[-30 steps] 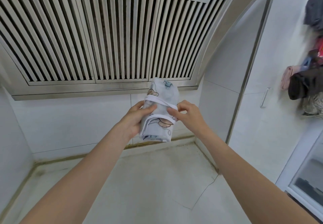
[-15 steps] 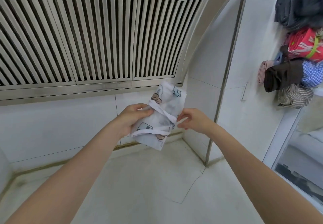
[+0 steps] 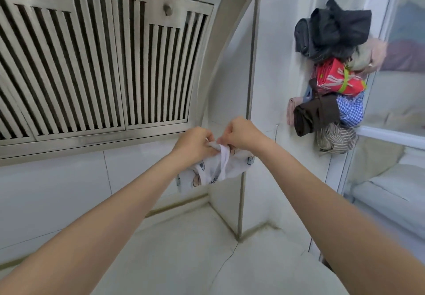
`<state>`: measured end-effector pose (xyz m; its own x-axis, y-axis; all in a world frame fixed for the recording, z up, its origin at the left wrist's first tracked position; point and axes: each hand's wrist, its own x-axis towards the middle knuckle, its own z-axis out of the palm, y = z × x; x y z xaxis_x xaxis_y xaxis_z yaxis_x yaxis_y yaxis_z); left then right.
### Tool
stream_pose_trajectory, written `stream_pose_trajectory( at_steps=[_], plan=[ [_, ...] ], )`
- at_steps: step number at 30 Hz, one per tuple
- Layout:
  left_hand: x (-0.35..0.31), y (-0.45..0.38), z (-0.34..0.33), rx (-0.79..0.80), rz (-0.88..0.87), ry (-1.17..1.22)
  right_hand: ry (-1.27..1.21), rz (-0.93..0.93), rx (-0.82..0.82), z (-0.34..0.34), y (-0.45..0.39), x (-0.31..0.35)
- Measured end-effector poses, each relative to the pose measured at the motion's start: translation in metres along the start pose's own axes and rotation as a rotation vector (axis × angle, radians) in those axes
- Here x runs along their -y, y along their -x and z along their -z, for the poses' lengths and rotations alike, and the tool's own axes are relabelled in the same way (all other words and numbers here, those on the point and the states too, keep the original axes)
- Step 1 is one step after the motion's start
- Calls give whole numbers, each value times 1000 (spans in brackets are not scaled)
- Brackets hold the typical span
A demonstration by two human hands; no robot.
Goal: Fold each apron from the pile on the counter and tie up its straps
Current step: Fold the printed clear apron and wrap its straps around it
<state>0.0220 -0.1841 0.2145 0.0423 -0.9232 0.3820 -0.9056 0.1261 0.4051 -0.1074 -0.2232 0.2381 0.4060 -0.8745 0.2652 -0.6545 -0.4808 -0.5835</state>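
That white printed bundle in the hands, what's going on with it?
A person is holding a folded white apron with cartoon prints up in the air, below a slatted steel range hood. The left hand grips the bundle's top, while the right hand pinches the white strap wrapped around it, apparently tying it off. Other bundled cloths are stacked on the right.

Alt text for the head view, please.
Two bare hands, left hand and right hand, pinch the white strap around a folded cartoon-print apron held above a pale counter, under a steel range hood. Bundled fabrics sit at right.
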Motion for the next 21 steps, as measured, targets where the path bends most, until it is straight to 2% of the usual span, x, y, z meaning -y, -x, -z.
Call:
stream_pose_trajectory(
  at_steps=[3, 5, 8, 10, 12, 15, 18, 21],
  plan=[
    [-44, -25, -12, -48, -102, -176, -460, -141, -19, 36, -10, -31],
    [-71, -44, -17, -26, -141, -247, -760, -201, 59, 59, -16, -54],
    [-119, -81, -30, 45, -167, -240, -938, -204, 137, 107, -28, -94],
    [-152, -110, -31, 62, -199, -210, -849, -110, 154, 149, -38, -115],
    [-181, -132, -24, 64, -251, -176, -630, -4, 136, 186, -41, -125],
    [-226, -160, -8, -14, -290, -168, -318, 130, -147, 235, -49, -134],
    [-268, -178, 10, -161, -304, -125, -44, 307, -459, 273, -58, -128],
    [-301, -191, 23, -264, -312, 23, 163, 376, -648, 308, -63, -122]
  ],
)
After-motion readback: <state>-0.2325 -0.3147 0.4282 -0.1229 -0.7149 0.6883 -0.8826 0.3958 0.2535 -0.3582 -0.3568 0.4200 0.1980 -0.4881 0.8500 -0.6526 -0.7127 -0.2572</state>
